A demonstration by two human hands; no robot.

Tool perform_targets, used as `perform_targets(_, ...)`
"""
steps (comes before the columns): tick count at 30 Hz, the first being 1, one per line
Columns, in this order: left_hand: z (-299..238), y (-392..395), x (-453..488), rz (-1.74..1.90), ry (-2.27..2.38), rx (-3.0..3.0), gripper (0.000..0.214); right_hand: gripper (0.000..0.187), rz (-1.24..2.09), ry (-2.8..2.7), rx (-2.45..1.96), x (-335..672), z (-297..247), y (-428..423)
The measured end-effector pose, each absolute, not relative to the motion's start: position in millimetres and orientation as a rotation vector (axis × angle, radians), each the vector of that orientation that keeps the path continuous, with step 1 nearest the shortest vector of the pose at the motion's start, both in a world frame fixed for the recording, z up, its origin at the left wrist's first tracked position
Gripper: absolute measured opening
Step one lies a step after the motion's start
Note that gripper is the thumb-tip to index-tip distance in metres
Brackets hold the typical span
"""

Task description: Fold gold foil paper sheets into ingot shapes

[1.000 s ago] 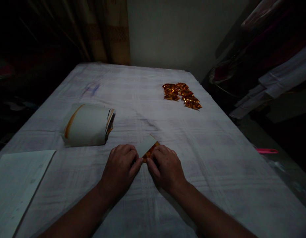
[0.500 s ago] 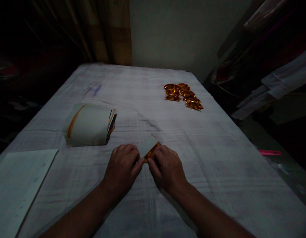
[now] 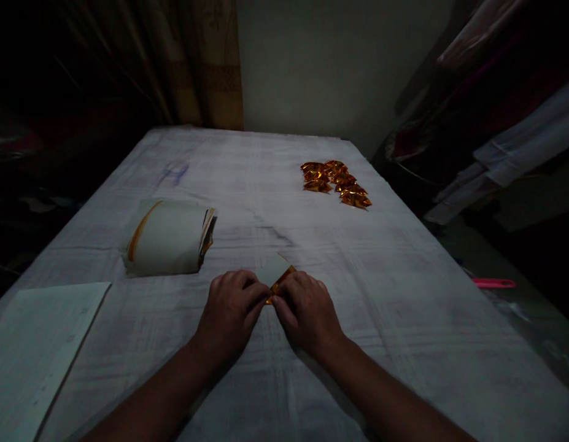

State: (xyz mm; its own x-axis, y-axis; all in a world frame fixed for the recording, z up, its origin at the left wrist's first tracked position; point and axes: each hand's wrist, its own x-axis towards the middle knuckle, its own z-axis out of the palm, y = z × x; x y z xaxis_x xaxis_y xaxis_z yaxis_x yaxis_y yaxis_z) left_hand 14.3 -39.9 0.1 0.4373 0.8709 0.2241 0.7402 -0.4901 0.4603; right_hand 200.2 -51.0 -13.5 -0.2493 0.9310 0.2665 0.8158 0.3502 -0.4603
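A small sheet of foil paper, whitish on one face and shiny gold on the folded part, lies on the cloth between my hands. My left hand pinches its near left corner, fingers curled. My right hand is closed on the gold folded edge at the right, thumb near the left fingertips. The fingers hide much of the fold. Farther off to the right lie several folded gold foil pieces in two overlapping rows. Left of my hands rests a curved stack of foil paper, pale side up.
A pale plaid cloth covers the table. A white printed sheet or pad lies at the near left. Beyond the right edge, lower down, is a pink strip-like object. A curtain and a wall stand behind, with hanging cloth at right.
My left fingers have shifted slightly over the near corner of the foil paper, towards my right hand. The whole view has tilted a little; the other things stay put.
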Motion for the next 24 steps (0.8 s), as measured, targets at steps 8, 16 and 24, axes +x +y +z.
perform_targets(8,-2,-38,14,0.646,1.407,2.386,0.012,0.016,0.379,-2.125,-1.586,197,-9,-48)
perform_targets(16,-3,-36,9,0.632,1.408,2.403,0.013,0.014,0.468,-2.175,-1.663,213,1,-41)
perform_targets(24,4,-48,20,0.582,1.327,2.742,0.013,0.014,0.475,-2.154,-1.738,211,5,-43)
